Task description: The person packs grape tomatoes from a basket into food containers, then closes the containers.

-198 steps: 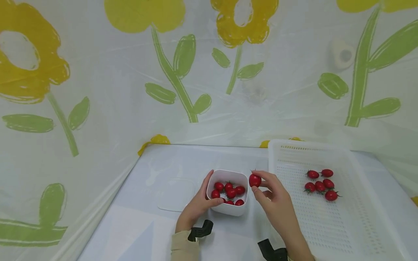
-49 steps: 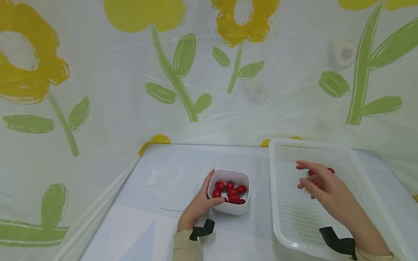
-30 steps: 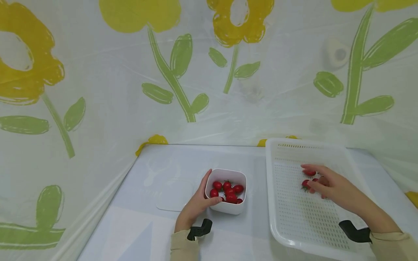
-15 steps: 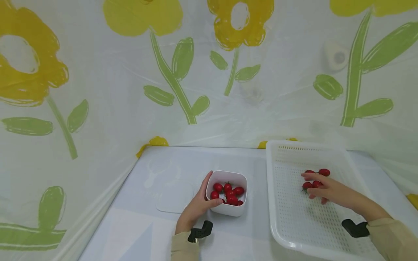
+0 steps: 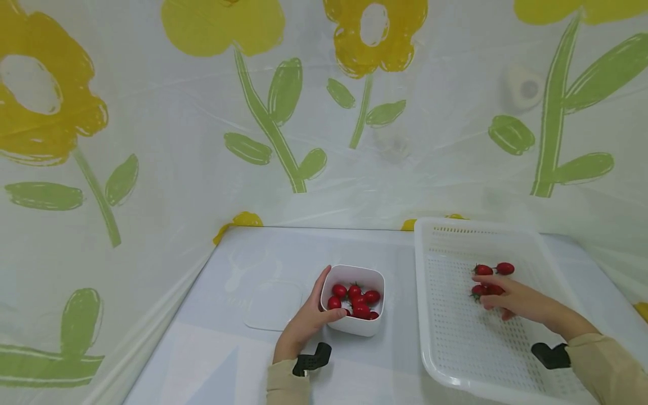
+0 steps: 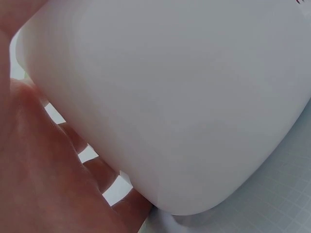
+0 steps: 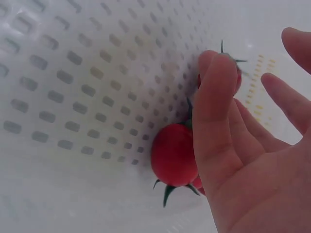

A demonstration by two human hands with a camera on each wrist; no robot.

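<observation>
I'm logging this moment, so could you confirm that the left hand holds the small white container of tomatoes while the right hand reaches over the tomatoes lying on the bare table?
Not quite: those tomatoes lie in the white perforated basket, not on the bare table, as the head and right wrist views show. The rest stands: the left hand holds the small white container of tomatoes, and the right hand reaches over them.
</observation>
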